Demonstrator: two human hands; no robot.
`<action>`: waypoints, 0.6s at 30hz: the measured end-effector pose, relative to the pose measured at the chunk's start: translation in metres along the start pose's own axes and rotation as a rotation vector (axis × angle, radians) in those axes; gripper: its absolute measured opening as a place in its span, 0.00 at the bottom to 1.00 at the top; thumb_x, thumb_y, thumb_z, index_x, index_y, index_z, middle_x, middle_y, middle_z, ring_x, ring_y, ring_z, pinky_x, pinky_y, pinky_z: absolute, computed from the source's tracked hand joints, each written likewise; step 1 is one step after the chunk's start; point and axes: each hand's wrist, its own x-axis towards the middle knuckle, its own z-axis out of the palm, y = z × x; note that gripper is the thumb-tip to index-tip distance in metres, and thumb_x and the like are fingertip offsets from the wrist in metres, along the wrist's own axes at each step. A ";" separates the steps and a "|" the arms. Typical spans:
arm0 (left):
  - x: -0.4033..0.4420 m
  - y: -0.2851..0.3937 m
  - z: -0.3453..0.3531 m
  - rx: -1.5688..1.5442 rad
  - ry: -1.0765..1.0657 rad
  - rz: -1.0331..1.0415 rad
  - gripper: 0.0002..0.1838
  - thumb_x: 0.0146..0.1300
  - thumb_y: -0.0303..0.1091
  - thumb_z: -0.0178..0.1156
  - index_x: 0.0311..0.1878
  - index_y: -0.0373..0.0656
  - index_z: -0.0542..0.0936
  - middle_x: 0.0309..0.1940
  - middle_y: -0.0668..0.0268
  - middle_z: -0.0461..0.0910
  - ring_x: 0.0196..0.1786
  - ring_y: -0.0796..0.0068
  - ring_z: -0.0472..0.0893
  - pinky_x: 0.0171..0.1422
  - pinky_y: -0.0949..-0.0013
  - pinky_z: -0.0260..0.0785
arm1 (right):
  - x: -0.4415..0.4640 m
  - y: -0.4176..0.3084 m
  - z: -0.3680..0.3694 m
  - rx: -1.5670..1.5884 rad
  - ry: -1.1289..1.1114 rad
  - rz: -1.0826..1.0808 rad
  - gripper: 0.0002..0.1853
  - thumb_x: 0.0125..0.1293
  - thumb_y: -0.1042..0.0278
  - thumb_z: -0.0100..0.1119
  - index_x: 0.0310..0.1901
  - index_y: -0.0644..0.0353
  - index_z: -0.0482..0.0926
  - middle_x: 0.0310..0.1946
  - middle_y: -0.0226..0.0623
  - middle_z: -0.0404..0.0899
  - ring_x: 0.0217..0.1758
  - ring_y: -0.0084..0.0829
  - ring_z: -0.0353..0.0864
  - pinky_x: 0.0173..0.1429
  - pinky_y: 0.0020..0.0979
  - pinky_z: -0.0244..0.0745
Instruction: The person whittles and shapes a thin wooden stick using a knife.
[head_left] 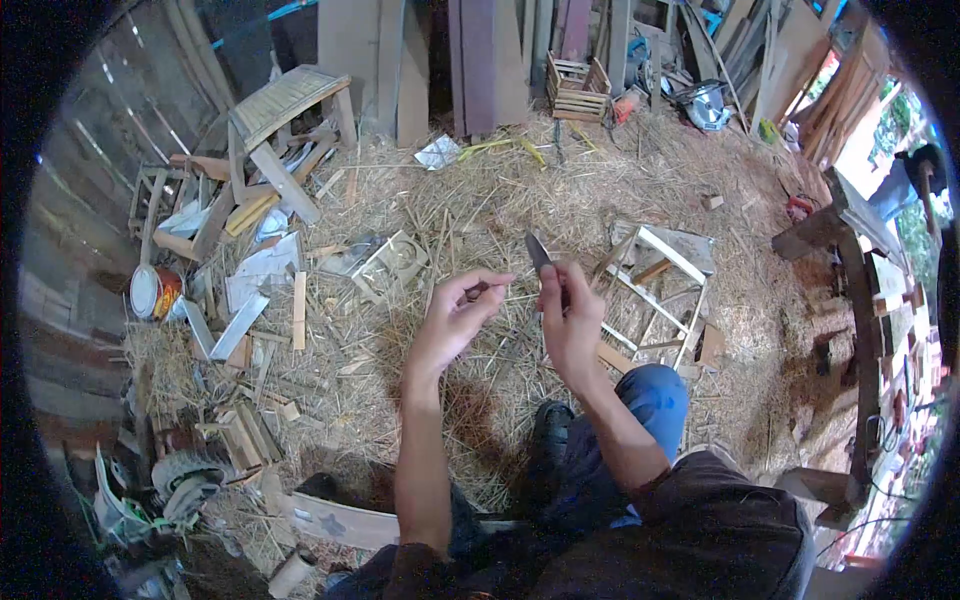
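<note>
My right hand [572,305] is closed round the handle of a knife [538,252], whose dark blade points up and to the left. Just left of it, my left hand [465,308] is raised with its fingers curled and pressed together; anything between them is too small to make out. The two hands are a short gap apart, above a floor [480,210] strewn with straw and shavings. Beyond my right hand a light wooden frame [655,290] lies on the floor.
A slatted wooden crate [580,88] stands at the back by upright boards [478,70]. On the left are a small wooden table [285,100], a paint can [155,292] and scrap wood. A heavy wooden bench [858,290] runs along the right.
</note>
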 end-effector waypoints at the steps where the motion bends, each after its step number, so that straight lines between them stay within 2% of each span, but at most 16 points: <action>1: 0.001 0.008 -0.001 0.007 -0.023 -0.004 0.12 0.73 0.32 0.61 0.56 0.39 0.84 0.29 0.78 0.75 0.34 0.89 0.70 0.37 0.80 0.62 | -0.003 -0.004 -0.005 0.016 -0.052 0.036 0.06 0.75 0.68 0.59 0.44 0.60 0.79 0.25 0.48 0.78 0.22 0.38 0.79 0.28 0.36 0.70; 4: -0.007 0.032 -0.004 0.043 -0.108 -0.078 0.12 0.73 0.32 0.62 0.55 0.40 0.84 0.29 0.78 0.74 0.32 0.89 0.70 0.36 0.80 0.62 | 0.000 -0.010 -0.019 -0.018 -0.024 -0.021 0.05 0.75 0.69 0.59 0.44 0.61 0.79 0.25 0.49 0.78 0.23 0.40 0.79 0.29 0.36 0.72; 5: -0.008 0.039 0.000 0.118 -0.105 -0.058 0.12 0.72 0.33 0.62 0.55 0.39 0.84 0.30 0.76 0.77 0.31 0.87 0.72 0.34 0.79 0.64 | -0.005 -0.012 -0.020 -0.011 -0.003 -0.001 0.05 0.75 0.69 0.59 0.44 0.61 0.79 0.24 0.49 0.77 0.22 0.40 0.79 0.28 0.36 0.72; 8: 0.002 0.042 0.003 0.347 -0.157 0.145 0.12 0.73 0.32 0.61 0.54 0.38 0.84 0.33 0.72 0.81 0.32 0.84 0.74 0.36 0.77 0.68 | -0.016 -0.008 -0.018 0.001 0.068 0.025 0.06 0.75 0.69 0.59 0.42 0.61 0.79 0.21 0.46 0.76 0.20 0.39 0.77 0.28 0.36 0.72; 9: 0.004 0.056 0.000 0.382 -0.204 -0.073 0.12 0.73 0.30 0.62 0.54 0.36 0.83 0.44 0.67 0.86 0.45 0.82 0.80 0.52 0.74 0.72 | -0.016 -0.012 -0.017 -0.028 0.102 -0.011 0.06 0.75 0.69 0.59 0.43 0.62 0.79 0.20 0.45 0.76 0.19 0.36 0.77 0.27 0.36 0.71; 12: 0.006 0.074 0.003 0.265 -0.206 0.020 0.12 0.72 0.31 0.62 0.54 0.36 0.83 0.39 0.66 0.85 0.38 0.83 0.76 0.46 0.74 0.72 | 0.008 -0.024 -0.038 0.054 0.137 0.078 0.05 0.75 0.70 0.58 0.44 0.62 0.80 0.23 0.47 0.79 0.22 0.38 0.81 0.29 0.36 0.72; 13: 0.004 0.083 0.005 0.241 -0.169 0.035 0.12 0.72 0.30 0.62 0.54 0.36 0.83 0.39 0.66 0.85 0.38 0.83 0.76 0.46 0.74 0.72 | 0.019 -0.036 -0.050 -0.011 0.078 0.226 0.06 0.75 0.69 0.58 0.45 0.63 0.80 0.27 0.48 0.80 0.25 0.37 0.82 0.30 0.34 0.72; 16: -0.009 0.110 0.016 0.119 -0.046 0.080 0.12 0.72 0.30 0.61 0.55 0.36 0.83 0.40 0.68 0.84 0.39 0.83 0.76 0.46 0.75 0.71 | 0.028 -0.076 -0.050 -0.040 0.096 -0.107 0.08 0.76 0.67 0.58 0.45 0.63 0.80 0.24 0.46 0.78 0.21 0.32 0.76 0.28 0.32 0.69; 18: -0.026 0.120 0.021 -0.020 0.057 0.092 0.13 0.73 0.31 0.61 0.55 0.35 0.83 0.40 0.69 0.84 0.39 0.84 0.76 0.45 0.76 0.70 | 0.033 -0.103 -0.052 -0.051 0.083 -0.089 0.07 0.75 0.67 0.59 0.45 0.61 0.80 0.21 0.46 0.76 0.18 0.36 0.76 0.26 0.35 0.68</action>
